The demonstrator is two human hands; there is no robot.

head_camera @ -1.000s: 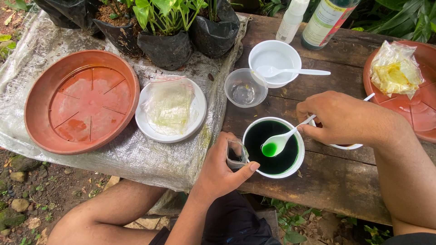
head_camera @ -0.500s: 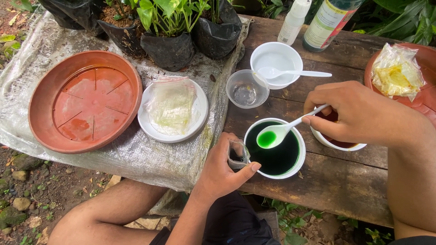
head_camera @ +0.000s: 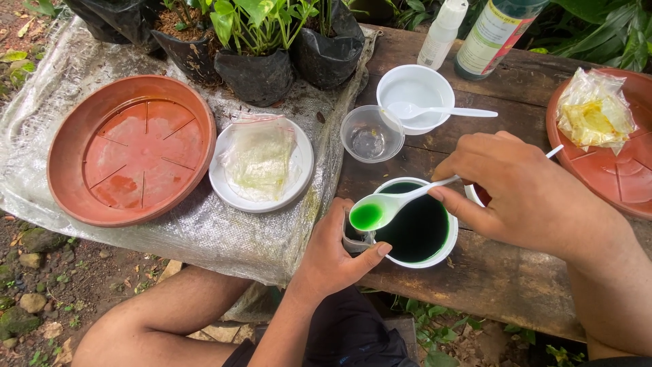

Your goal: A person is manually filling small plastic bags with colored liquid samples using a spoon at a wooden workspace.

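Two hands work over a white round bowl of dark green liquid [head_camera: 418, 228] near the wooden bench's front edge. The right hand [head_camera: 523, 194] pinches a white plastic spoon [head_camera: 380, 209] (bowlful of bright green), long axis running left-right, now shifted left toward the small clear container [head_camera: 354, 234] clasped by the left hand [head_camera: 333, 255], which lies nearer.

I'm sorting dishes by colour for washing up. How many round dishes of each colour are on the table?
White dishes: 4 (plate, bowl with white plastic spoon, bowl of green liquid, bowl partly hidden under the right hand)
Terracotta plastic saucers: 2 ()
Clear plastic cup: 1
Total: 7
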